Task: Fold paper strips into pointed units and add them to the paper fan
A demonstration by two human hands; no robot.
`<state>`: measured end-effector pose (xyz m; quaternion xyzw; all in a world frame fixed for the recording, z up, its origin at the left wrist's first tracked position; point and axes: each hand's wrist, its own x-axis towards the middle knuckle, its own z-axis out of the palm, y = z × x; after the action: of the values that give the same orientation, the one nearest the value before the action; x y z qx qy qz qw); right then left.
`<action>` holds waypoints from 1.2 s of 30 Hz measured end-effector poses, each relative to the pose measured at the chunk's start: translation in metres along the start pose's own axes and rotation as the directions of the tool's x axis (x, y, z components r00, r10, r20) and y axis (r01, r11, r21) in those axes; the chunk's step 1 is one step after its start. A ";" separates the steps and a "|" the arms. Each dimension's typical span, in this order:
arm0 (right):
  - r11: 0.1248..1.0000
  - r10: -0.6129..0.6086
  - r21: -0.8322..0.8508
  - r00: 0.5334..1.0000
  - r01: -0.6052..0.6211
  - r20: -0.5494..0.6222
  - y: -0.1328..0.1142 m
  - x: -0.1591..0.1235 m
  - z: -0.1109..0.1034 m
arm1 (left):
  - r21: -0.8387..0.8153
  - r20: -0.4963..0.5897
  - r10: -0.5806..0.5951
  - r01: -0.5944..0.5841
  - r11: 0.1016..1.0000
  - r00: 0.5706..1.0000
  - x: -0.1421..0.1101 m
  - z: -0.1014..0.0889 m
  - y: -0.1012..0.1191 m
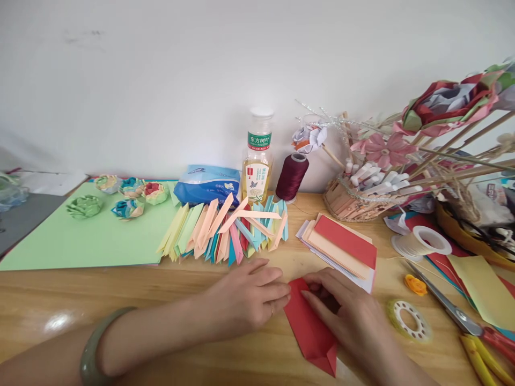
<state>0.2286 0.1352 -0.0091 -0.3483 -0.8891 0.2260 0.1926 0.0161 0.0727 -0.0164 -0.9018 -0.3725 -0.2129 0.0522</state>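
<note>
A sheet of red paper (308, 327) lies on the wooden table, its near end folded into a pointed corner. My right hand (341, 305) grips its upper right edge, thumb on top and the other fingers curled at the side. At the paper's upper left edge is my left hand (253, 295), palm down with fingers stretched out, the fingertips at or just touching the paper. Beyond the hands lies a heap of folded paper strips (225, 228) in several colours. A stack of cut paper (341, 244), red on top, sits past my right hand.
Several folded paper flowers (129, 209) rest on green sheets (80, 241) at left. A blue tissue pack (207, 185), bottle (257, 161) and maroon thread spool (293, 177) stand along the wall. At right are a basket (358, 201), adhesive tape (409, 320) and scissors (458, 316).
</note>
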 end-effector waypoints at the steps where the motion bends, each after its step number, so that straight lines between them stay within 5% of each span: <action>1: 1.000 -0.008 -0.007 1.000 0.008 -0.002 0.000 0.000 0.000 | -0.007 0.002 -0.004 0.004 1.000 1.000 0.000 0.000 -0.001; 6: 0.973 -0.207 -0.116 0.978 0.201 -0.037 0.002 0.000 -0.001 | -0.016 0.018 -0.004 0.005 1.000 1.000 0.000 0.002 -0.002; 13: 0.808 -0.518 -0.296 0.853 0.509 0.053 -0.002 0.001 -0.011 | -0.027 -0.024 -0.050 0.049 0.998 0.998 0.001 0.005 -0.002; 23: 0.701 -0.589 -0.422 0.801 0.574 0.112 -0.008 0.001 -0.016 | 0.051 -0.008 0.031 -0.031 0.998 0.999 -0.002 0.001 -0.002; 36: 0.692 -0.595 -0.436 0.797 0.575 0.107 -0.008 0.002 -0.016 | 0.109 -0.015 0.079 -0.077 0.991 0.997 -0.002 0.002 0.001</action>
<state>0.2314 0.1359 0.0087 -0.0866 -0.9762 -0.0649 0.1881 0.0162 0.0710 -0.0185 -0.9094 -0.3474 -0.1987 0.1127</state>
